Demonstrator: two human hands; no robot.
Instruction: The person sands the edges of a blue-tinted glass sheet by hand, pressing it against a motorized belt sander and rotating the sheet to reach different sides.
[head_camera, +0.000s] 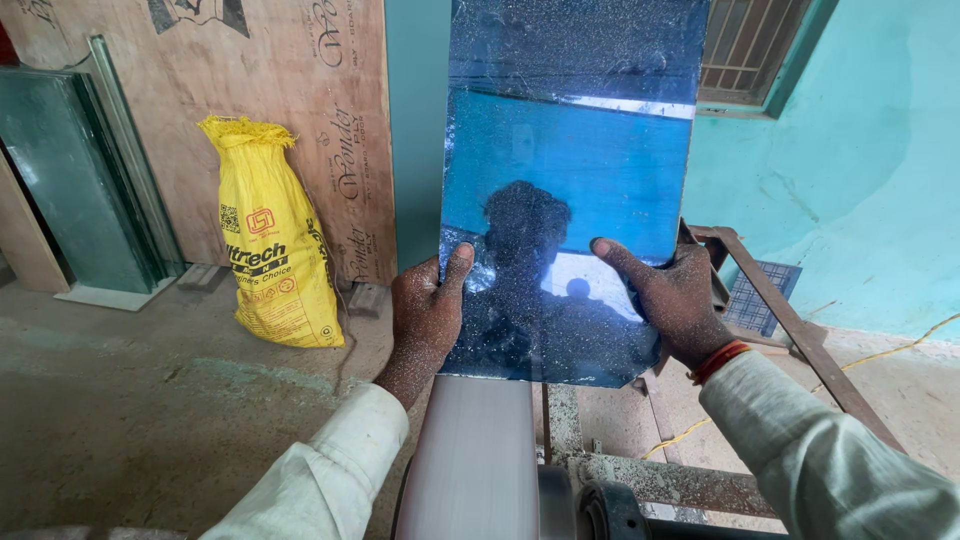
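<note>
A tall rectangular mirror pane (570, 150), speckled with fine dust, stands upright in front of me. My left hand (425, 320) grips its lower left edge, thumb on the face. My right hand (675, 300) grips the lower right edge, thumb also across the glass. Both hands are coated in glittery dust. The pane's bottom edge rests on or just above the pale moving belt (475, 460) of a belt grinding machine. A dark silhouette and blue wall are reflected in the glass.
A yellow sack (275, 240) leans against a plywood sheet (300, 100) at left. Glass sheets (70, 170) stand at far left. A rusty metal frame (790, 320) sits right of the machine, with a yellow cord (900, 350) on the concrete floor.
</note>
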